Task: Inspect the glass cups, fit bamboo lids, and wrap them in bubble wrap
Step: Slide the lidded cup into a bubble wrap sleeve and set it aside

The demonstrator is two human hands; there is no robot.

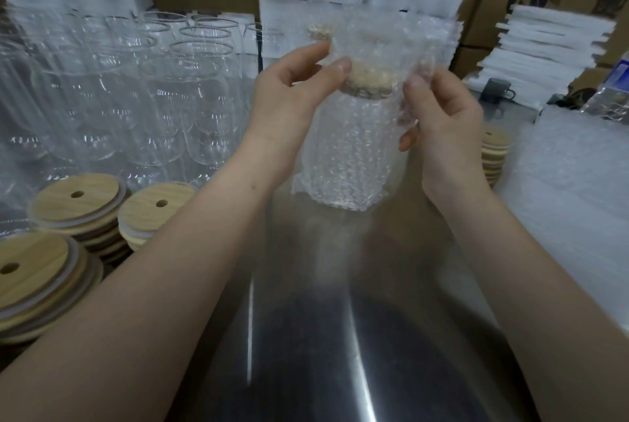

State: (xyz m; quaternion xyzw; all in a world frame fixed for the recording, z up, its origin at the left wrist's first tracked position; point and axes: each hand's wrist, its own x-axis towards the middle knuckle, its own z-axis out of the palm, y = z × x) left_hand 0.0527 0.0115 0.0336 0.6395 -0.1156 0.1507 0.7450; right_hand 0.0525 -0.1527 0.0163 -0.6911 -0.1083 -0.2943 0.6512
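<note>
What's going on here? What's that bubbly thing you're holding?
A person is packing a glass cup. The cup, with its bamboo lid on, sits inside bubble wrap. The left hand and the right hand both pinch the wrap near the lid, with loose wrap sticking up above it. More bare glass cups wait on the left, next to stacks of spare bamboo lids.

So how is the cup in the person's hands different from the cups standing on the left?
The held cup is covered in bubble wrap; the cups on the left are bare. The held cup has a bamboo lid on; those on the left stand open-mouthed. The left hand and right hand pinch the wrap of the held cup; the others stand untouched. All are clear glass.
</note>
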